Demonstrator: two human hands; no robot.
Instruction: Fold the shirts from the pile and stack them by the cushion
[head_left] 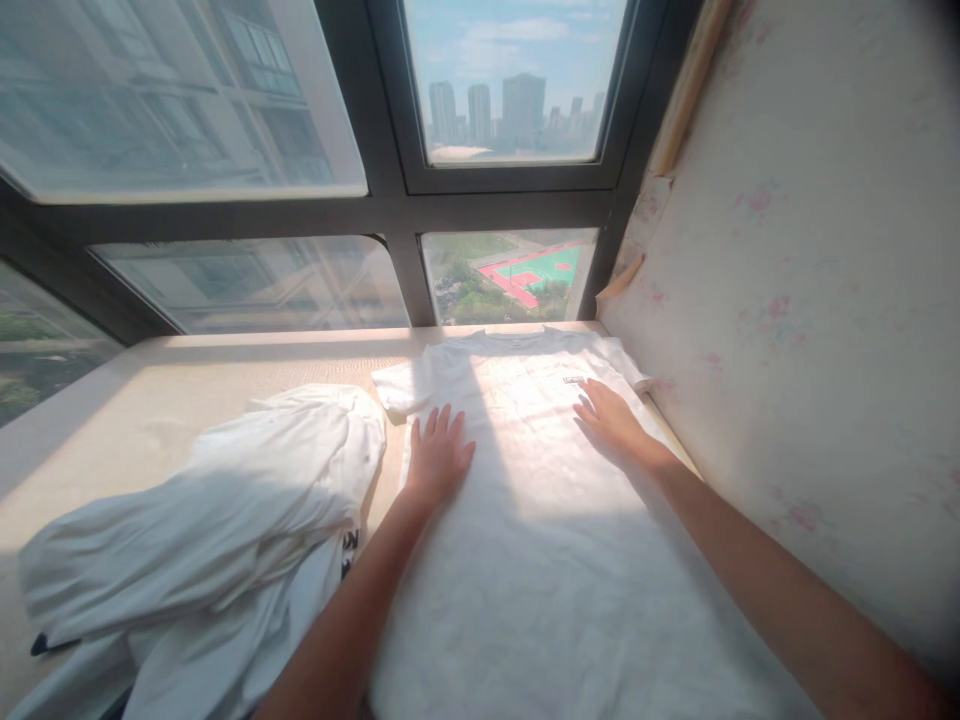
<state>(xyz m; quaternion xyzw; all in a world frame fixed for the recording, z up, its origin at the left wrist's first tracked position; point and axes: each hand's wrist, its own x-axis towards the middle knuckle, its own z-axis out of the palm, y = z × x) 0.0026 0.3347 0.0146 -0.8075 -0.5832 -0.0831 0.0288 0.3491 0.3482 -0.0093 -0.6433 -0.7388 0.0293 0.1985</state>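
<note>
A white T-shirt (525, 570) lies spread out flat, its collar end toward the window and a small dark print on its chest. Near the shirt's left edge, below the left sleeve, my left hand (439, 455) rests on the cloth with fingers spread. On the right side of the chest, beside the print, my right hand (609, 418) is open with its fingers stretched forward. Neither hand grips the fabric. The shirt's lower hem is out of view.
Left of the shirt, a heap of crumpled white clothes (225, 510) lies on the pale sill surface (172, 400). Dark-framed windows (510, 180) rise behind it. A floral-papered wall (810, 300) runs close along the right side, its paper peeling near the window frame.
</note>
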